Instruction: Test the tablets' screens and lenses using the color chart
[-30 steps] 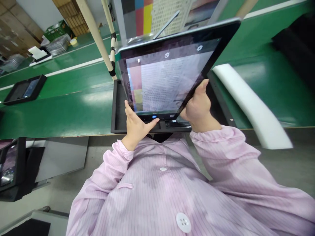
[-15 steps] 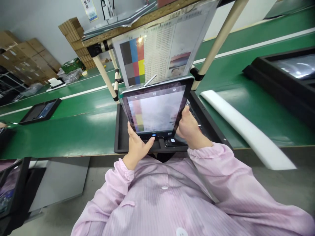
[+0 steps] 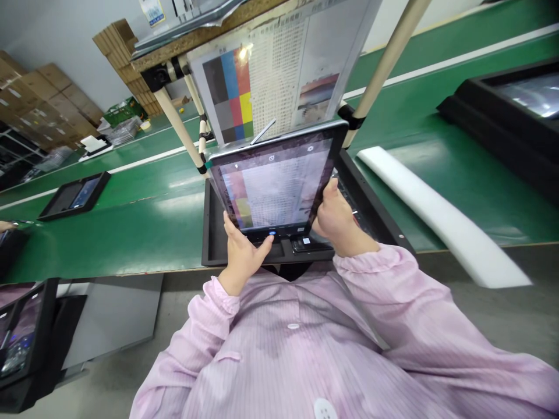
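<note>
We hold a tablet [image 3: 275, 183] up in both hands over a black tray [image 3: 209, 233] that sits at the near edge of the green bench [image 3: 109, 227]. Our left hand [image 3: 242, 256] closes its grip on the tablet's near left corner, fingers behind and thumb laid across the bottom bezel, its tip just beside a small blue button. Our right hand [image 3: 336, 218] closes on the right edge, fingers wrapped behind and thumb on the rim. The tablet tilts back toward us, its lit screen showing a pale page with coloured blocks at the left. Just beyond it stands a test chart [image 3: 279, 75] with colour patches, fine text and a small photo, fixed to a frame of cream pipes [image 3: 174, 125]. A small dark device [image 3: 308, 244] lies in the tray under the tablet's near edge. A white foam strip [image 3: 437, 215] lies on the bench to the right. Another tray [image 3: 74, 195] rests far left, and one more [image 3: 502, 110] far right. Cardboard boxes [image 3: 48, 93] stack at the far left.
</note>
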`<state>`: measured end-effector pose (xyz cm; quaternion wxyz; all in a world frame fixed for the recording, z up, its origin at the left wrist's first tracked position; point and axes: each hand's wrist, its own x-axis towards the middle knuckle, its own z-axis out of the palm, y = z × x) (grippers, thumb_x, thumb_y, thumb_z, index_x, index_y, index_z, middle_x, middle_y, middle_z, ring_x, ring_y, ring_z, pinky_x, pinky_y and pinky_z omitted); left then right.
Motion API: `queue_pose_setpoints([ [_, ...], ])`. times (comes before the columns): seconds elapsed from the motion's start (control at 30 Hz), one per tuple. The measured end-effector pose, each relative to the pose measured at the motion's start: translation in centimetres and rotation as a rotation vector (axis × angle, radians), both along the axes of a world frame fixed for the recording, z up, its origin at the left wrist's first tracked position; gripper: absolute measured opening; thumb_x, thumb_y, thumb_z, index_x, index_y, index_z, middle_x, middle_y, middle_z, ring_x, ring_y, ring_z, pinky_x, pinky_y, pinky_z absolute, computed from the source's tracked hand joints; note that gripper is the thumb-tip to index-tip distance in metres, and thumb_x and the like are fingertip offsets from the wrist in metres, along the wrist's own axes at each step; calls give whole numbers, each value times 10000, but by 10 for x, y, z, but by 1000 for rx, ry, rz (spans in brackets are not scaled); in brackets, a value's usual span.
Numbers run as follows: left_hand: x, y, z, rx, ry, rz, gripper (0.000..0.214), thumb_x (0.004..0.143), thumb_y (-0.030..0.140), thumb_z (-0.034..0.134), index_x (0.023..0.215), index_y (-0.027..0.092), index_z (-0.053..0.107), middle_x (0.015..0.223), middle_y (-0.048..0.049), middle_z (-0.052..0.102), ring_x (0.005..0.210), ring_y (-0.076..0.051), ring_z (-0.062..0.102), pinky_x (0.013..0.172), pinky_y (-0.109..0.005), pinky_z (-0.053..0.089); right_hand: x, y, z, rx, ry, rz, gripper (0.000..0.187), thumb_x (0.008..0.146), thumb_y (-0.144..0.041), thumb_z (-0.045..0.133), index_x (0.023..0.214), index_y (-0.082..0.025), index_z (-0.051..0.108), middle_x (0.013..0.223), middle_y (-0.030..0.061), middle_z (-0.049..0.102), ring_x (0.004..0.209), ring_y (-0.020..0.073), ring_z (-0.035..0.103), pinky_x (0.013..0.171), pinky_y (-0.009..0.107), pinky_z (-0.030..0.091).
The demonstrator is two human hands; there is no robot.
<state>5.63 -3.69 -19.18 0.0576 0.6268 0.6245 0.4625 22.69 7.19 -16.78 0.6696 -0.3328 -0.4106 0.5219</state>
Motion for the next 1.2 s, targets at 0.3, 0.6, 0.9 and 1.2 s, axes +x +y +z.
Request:
queue_pose_setpoints([
  [0.3,-1,1,0,19,16,-4,1140,848,502,700,1552,23,-58,1591,-412,131,1536,-417,254,1214,-562,308,1,-1,2,-27,-13,58,834,718,-935,588,1179,-240,589,1242,96,636,1389,302,462,1080,487,533],
  [0.6,-1,0,1,-14,-24,9,1182,813,500,739,1555,45,-60,1606,-399,124,1540,-413,245,1224,-566,284,0,-4,8,-46,-17,103,875,650,-983,589,1024,-193,576,1097,129,672,1328,308,521,1079,464,534],
  [0.9,-1,2,-3,37,34,21,1164,831,512,714,1562,13,-43,1614,-404,59,1556,-423,178,1226,-568,281,1,-1,3,-15,43,159,827,738,-901,614,1210,-223,594,1149,79,672,1260,277,582,1060,463,542],
  [1.2,-2,2,-3,38,34,22,1168,828,512,720,1558,16,-46,1603,-412,102,1548,-426,204,1212,-576,308,3,1,-1,-18,69,176,753,764,-886,610,1110,-218,647,1150,76,674,1267,274,578,1081,459,531],
])
